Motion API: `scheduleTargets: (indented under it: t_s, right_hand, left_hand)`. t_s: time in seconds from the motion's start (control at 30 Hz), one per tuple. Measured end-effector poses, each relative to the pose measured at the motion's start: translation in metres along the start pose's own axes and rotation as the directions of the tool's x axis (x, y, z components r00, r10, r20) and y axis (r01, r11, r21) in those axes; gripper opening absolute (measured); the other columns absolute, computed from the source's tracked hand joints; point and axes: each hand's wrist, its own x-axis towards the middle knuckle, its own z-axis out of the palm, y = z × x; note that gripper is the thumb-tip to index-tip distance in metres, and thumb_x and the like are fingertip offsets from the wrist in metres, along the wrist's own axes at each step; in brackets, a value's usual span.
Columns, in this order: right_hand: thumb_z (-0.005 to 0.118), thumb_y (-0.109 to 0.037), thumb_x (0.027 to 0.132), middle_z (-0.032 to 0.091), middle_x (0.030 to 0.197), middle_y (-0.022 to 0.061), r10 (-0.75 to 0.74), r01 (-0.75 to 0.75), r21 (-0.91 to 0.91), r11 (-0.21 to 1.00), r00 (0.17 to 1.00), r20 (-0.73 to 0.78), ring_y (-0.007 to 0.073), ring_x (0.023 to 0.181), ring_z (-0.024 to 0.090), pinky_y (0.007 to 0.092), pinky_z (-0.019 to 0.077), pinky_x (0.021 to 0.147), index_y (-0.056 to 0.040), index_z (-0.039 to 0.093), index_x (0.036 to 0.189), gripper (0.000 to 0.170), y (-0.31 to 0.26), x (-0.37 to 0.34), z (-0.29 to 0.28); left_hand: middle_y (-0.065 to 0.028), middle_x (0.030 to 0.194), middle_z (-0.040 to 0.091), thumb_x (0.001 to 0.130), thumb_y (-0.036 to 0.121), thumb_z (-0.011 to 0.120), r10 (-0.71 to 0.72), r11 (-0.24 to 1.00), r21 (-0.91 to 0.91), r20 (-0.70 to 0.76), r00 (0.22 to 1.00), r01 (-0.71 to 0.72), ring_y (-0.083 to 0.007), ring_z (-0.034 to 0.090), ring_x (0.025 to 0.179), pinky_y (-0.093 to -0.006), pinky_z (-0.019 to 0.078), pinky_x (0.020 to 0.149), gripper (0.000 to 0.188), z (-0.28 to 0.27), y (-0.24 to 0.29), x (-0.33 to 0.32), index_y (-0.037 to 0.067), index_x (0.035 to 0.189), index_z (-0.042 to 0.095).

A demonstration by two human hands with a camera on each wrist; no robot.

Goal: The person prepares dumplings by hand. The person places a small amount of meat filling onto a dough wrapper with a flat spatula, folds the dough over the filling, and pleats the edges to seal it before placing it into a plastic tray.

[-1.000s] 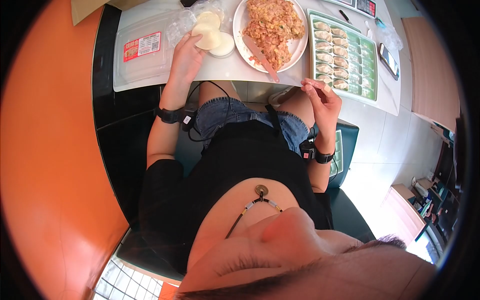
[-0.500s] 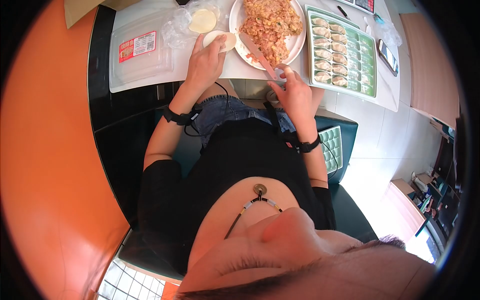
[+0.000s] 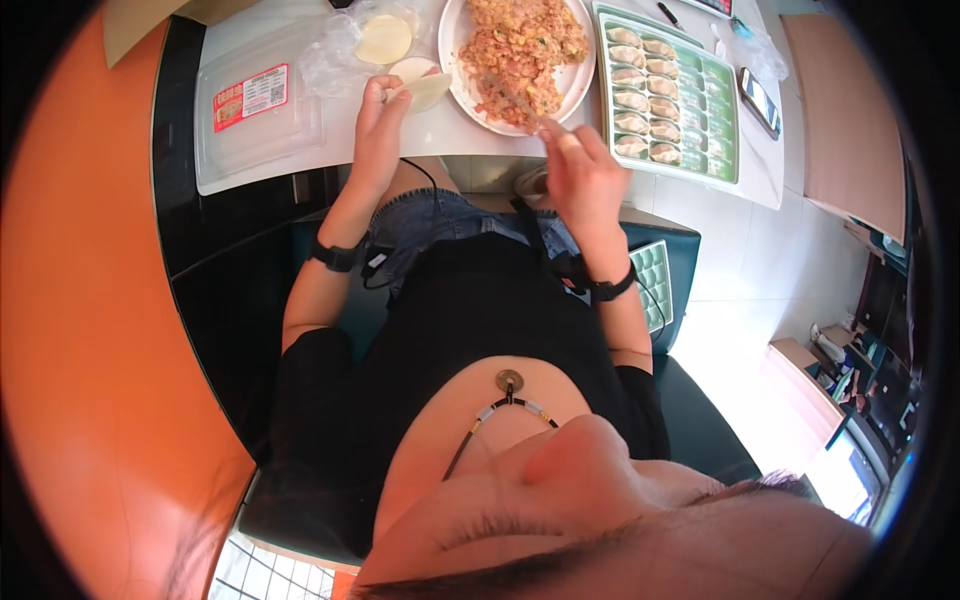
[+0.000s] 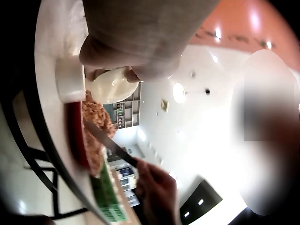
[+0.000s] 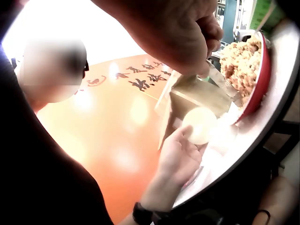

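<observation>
My left hand [image 3: 378, 135] pinches a round pale dumpling wrapper [image 3: 428, 92] at its edge, tilted above a low white round tub [image 4: 70, 82]. In my right hand [image 3: 588, 185] is the handle of a flat spreading knife [image 4: 108, 142]. Its blade lies against the minced meat filling [image 3: 520, 45], near the front of the white plate [image 3: 447, 75]. From the left wrist view, the plate's outer side is red. Right of the plate, a green compartment tray [image 3: 718, 110] holds two rows of folded dumplings [image 3: 663, 88].
Another wrapper [image 3: 383, 38] lies by a crumpled plastic bag [image 3: 325, 55]. A clear plastic box [image 3: 225, 160] with a red label stands at the left. A phone [image 3: 760, 103] and a pen [image 3: 668, 14] lie to the right. Another green tray [image 3: 655, 285] rests on the seat.
The left hand has lifted its wrapper and tilted it above the tub. The right hand came in from beside the tray, took the knife handle and moved the blade into the filling.
</observation>
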Motion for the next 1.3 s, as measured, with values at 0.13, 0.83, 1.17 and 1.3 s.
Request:
scheduleTargets:
  t_s: [0.13,0.83,1.17,1.3]
  right_hand:
    - [0.07,-0.007,0.088,0.05,0.069,0.008,0.048,-0.048,-0.057,0.997,0.999,0.004,0.0258,0.054,0.054,0.0357,0.0441,0.051,-0.0071,0.074,0.102,0.014,0.012,-0.008,-0.011]
    - [0.068,-0.006,0.089,0.054,0.064,0.0095,0.2,-0.193,0.185,0.964,0.98,-0.021,0.0199,0.055,0.054,0.0329,0.0414,0.051,-0.0032,0.074,0.1,0.013,0.006,-0.037,-0.011]
    - [0.068,-0.006,0.089,0.051,0.064,0.0082,0.11,-0.11,0.134,0.985,0.994,0.011,0.0199,0.051,0.047,0.0317,0.0391,0.05,-0.0049,0.074,0.101,0.013,0.012,-0.029,-0.01]
    - [0.068,-0.005,0.088,0.051,0.065,0.0101,0.053,-0.054,0.125,0.991,0.999,0.009,0.024,0.052,0.051,0.0332,0.0412,0.05,-0.0052,0.074,0.098,0.012,0.024,-0.015,0.011]
  left_hand:
    - [-0.0197,0.139,0.051,0.1,0.011,0.043,-0.235,0.797,-0.548,0.105,0.966,0.253,-0.0303,0.052,0.127,-0.0483,0.0384,0.111,0.038,-0.002,0.007,-0.018,-0.005,0.135,0.04]
    - [-0.0212,0.142,0.047,0.102,0.019,0.041,-0.444,0.476,-0.703,0.327,0.834,0.529,-0.0323,0.046,0.134,-0.0481,0.0327,0.117,0.047,0.019,-0.025,-0.028,-0.011,0.138,0.035]
    - [-0.0202,0.143,0.046,0.101,0.02,0.04,-0.439,0.498,-0.688,0.325,0.838,0.528,-0.0314,0.045,0.135,-0.0476,0.0321,0.117,0.049,0.027,-0.026,-0.025,-0.011,0.139,0.034]
    - [-0.0203,0.143,0.046,0.101,0.02,0.041,-0.438,0.493,-0.69,0.331,0.836,0.531,-0.0312,0.045,0.134,-0.0472,0.0323,0.117,0.05,0.027,-0.025,-0.025,-0.011,0.139,0.033]
